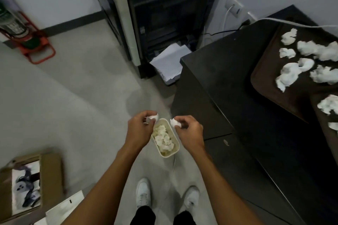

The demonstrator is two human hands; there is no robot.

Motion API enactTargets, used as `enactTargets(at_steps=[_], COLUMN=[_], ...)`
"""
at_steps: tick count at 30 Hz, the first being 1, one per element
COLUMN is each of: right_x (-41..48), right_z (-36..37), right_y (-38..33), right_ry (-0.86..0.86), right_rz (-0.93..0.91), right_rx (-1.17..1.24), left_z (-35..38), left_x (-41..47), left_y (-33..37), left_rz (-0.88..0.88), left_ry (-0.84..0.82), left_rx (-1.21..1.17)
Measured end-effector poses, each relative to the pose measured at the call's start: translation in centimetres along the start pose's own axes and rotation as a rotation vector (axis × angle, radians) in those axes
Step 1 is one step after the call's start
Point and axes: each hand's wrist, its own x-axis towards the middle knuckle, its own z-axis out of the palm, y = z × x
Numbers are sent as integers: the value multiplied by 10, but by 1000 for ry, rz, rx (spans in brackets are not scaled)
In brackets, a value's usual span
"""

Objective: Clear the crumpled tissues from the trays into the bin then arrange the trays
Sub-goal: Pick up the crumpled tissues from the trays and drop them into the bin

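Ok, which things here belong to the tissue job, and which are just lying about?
Job:
left hand and right hand, each pinching a crumpled tissue
bin on the floor, part-filled
far tray and near tray, carrying loose tissues

Lying about:
copier
fire extinguisher
cardboard box
paper sheets
floor cable

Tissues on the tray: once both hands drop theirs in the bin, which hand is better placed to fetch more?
Probably the right hand: the tray of tissues lies on the table at its side; the left hand would have to cross over.
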Motion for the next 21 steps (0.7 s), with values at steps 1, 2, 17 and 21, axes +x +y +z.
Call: enactTargets(at_steps=[1, 2, 17, 21], right_x=[7, 13, 92, 98], right_z=[9, 19, 140, 145], right_y=[13, 25, 209, 250], right_ry=[-13, -19, -152, -255], right_rz=[12, 14, 116, 293], right_rx=[-14, -35, -294, -354], left_z=[5, 10, 97, 111], left_x=[3, 7, 67, 66], left_y=[-13, -27, -196, -223], left_rz=[-27, -49, -132, -160], left_ry=[3, 3, -24, -50], left_rx=[-2, -3, 39, 56])
